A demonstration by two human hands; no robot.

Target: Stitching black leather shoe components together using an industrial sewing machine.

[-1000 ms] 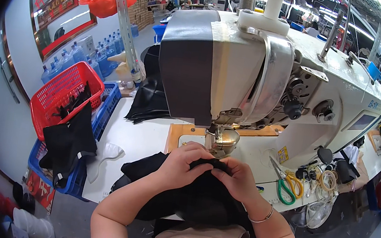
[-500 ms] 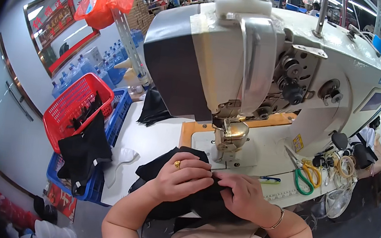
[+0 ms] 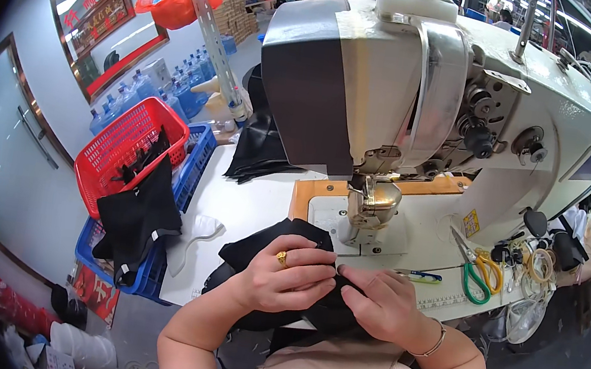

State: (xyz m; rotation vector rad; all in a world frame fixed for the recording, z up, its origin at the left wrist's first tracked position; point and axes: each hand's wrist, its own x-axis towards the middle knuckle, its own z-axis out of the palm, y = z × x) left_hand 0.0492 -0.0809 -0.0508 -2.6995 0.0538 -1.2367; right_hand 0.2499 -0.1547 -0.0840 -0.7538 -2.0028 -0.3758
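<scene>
In front of a white sewing machine [image 3: 370, 67], a piece of black fabric [image 3: 261, 249] lies over the table's near edge and hangs toward my lap. My left hand [image 3: 289, 273], with a gold ring, is closed on the cloth, its fingers bent over it. Close by on the right, my right hand [image 3: 379, 300] pinches the same fabric between thumb and forefinger. The fingertips of both hands nearly meet, just short of the presser foot [image 3: 366, 240]. How the cloth is folded under the fingers is hidden.
Scissors with green and yellow handles [image 3: 479, 276] lie to the right, beside a pen [image 3: 424, 277] and tape rolls [image 3: 539, 264]. A red basket [image 3: 108, 160] with black pieces sits on a blue crate [image 3: 201, 153] at the left. Stacked black fabric [image 3: 259, 151] lies behind.
The view has shifted a little, so the machine appears further right. Both hands stay on the black fabric, with the fingertips slightly rearranged.
</scene>
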